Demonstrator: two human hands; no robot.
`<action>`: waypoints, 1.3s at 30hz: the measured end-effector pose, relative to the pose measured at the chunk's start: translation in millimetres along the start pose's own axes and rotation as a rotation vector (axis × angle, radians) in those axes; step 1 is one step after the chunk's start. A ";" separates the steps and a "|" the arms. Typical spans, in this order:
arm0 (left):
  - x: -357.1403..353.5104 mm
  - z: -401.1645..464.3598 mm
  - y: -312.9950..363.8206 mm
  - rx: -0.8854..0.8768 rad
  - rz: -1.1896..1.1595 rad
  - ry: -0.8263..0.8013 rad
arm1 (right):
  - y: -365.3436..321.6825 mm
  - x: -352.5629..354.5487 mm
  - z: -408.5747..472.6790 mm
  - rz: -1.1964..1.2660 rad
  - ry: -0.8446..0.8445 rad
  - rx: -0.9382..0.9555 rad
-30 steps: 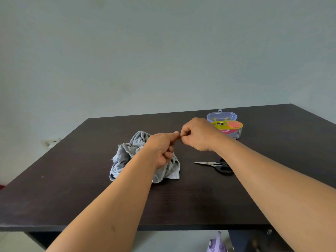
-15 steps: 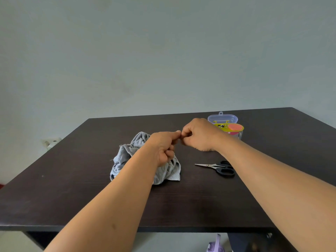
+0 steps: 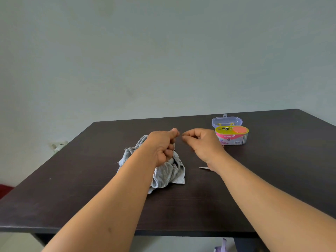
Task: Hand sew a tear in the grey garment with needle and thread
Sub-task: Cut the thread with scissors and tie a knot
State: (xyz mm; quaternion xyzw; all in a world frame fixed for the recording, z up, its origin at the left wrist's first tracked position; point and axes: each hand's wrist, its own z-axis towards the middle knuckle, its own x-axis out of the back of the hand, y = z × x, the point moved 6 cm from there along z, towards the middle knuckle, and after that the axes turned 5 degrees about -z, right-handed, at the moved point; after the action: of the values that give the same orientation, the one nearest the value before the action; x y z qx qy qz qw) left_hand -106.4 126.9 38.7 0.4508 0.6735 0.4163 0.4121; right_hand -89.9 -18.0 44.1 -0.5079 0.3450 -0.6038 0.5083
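Note:
The grey garment (image 3: 169, 172) lies crumpled on the dark table (image 3: 272, 179). My left hand (image 3: 162, 145) hovers over it as a fist, thumb and forefinger pinched together. A thin dark thread (image 3: 176, 157) hangs from that hand onto the cloth. My right hand (image 3: 201, 142) is just to the right with its fingertips pinched, a small gap from the left fingertips. The needle is too small to make out. Whatever runs between the two pinches is too fine to see.
An open sewing kit box (image 3: 231, 136) with a yellow and pink insert stands at the back right, its clear lid (image 3: 227, 121) behind it. The scissors (image 3: 203, 167) lie under my right wrist, with only the blade tip showing.
My fingertips were touching before; now the two hands have drawn slightly apart. My right forearm now covers most of the scissors.

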 end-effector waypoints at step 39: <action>44.2 -18.7 10.9 -0.202 0.252 0.064 | -7.3 -42.9 -11.4 0.173 -0.035 0.001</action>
State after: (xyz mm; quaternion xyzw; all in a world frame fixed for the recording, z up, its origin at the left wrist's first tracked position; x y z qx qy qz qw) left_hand -132.2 168.1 46.7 0.4745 0.5793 0.5443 0.3782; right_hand -104.2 24.0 36.9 -0.4865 0.3783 -0.5490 0.5646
